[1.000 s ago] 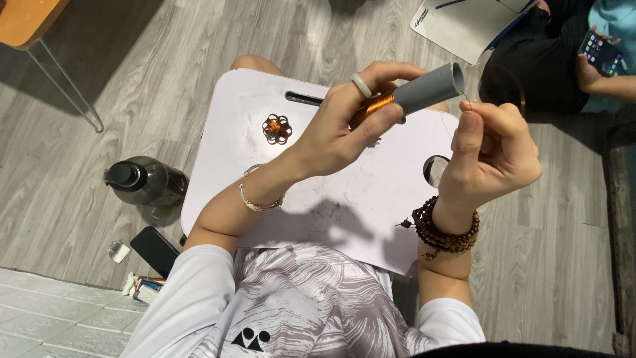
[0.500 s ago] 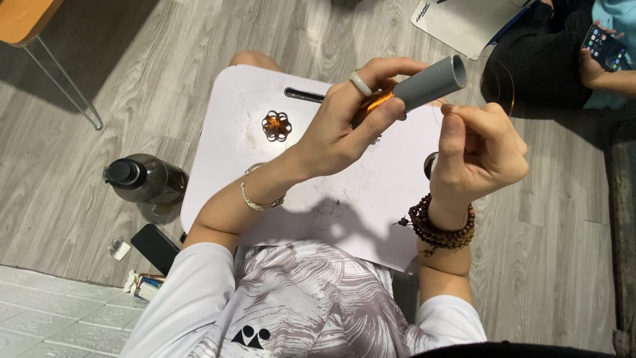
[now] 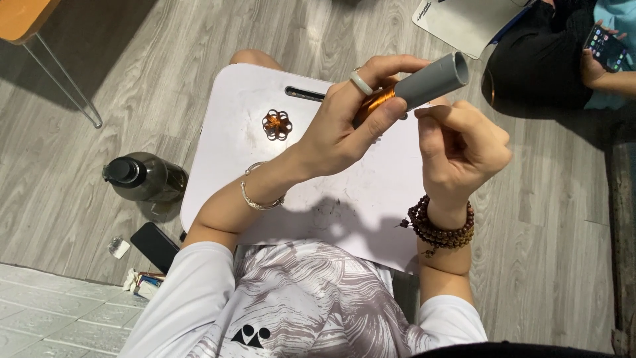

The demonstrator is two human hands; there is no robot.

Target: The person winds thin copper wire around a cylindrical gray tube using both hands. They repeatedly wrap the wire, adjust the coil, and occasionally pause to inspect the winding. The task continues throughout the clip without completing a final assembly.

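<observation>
- Your left hand [image 3: 344,126] is clamped around the grey tube [image 3: 434,79], thumb beneath and fingers curled over the top, right where the band of copper wire winding [image 3: 376,101] sits on it.
- Your right hand [image 3: 464,149] is drawn into a loose fist just below and to the right of the tube, thumb and forefinger pressed together near the winding; whether a strand of wire sits between them is too fine to tell.
- The tube's long axis runs from your left palm up and to the right, its open end pointing away from you. The left hand carries it; the right is the nearer free hand, almost touching its underside.
- Against half a second ago, your right hand has risen closer to the tube, and the tube itself has barely shifted.
- Below the tube lies the white lap desk [image 3: 265,93], with a small copper coil flower [image 3: 277,124] to the tube's left.
- Farther left of the tube, on the floor, stand a dark bottle [image 3: 142,178] and a black phone [image 3: 154,244].
</observation>
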